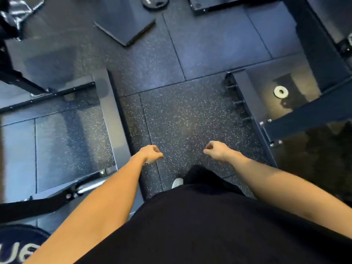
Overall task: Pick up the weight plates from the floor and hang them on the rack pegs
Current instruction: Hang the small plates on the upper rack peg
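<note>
Left hand (151,154) and right hand (216,150) hang loosely curled, holding nothing — above the speckled floor (181,115); a weight plate (155,1) lies far beyond them.

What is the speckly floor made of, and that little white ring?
The floor looks like rubber gym tiles: dark, matte, flecked with pale specks, with seams between squares. The small white ring may be a painted metal or plastic plate; it is too small and glary to tell.
</note>
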Demonstrator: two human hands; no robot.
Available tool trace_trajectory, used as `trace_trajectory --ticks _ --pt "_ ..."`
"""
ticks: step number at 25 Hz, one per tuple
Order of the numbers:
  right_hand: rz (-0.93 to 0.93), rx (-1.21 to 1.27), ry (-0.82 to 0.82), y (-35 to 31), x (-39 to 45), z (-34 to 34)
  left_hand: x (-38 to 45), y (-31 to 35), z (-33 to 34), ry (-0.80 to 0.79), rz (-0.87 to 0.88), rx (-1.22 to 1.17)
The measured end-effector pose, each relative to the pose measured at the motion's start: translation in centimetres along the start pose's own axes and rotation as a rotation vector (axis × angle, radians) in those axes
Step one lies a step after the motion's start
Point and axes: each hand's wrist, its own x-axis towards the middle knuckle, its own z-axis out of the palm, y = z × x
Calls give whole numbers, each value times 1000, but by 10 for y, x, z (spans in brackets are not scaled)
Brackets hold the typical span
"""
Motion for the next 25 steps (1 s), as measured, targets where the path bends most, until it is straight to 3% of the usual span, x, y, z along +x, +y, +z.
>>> trace_trajectory --ticks 7,17,25 --pt "-45 -99 -89 -91 136 -84 93 39 -126 21 -16 -114" --pt "-121 -156 -79 -248 326 -275 234 113 -362 181 -15 -178" --pt "-112 -79 -2 -374 468 -394 386 167 -579 158 71 -65"
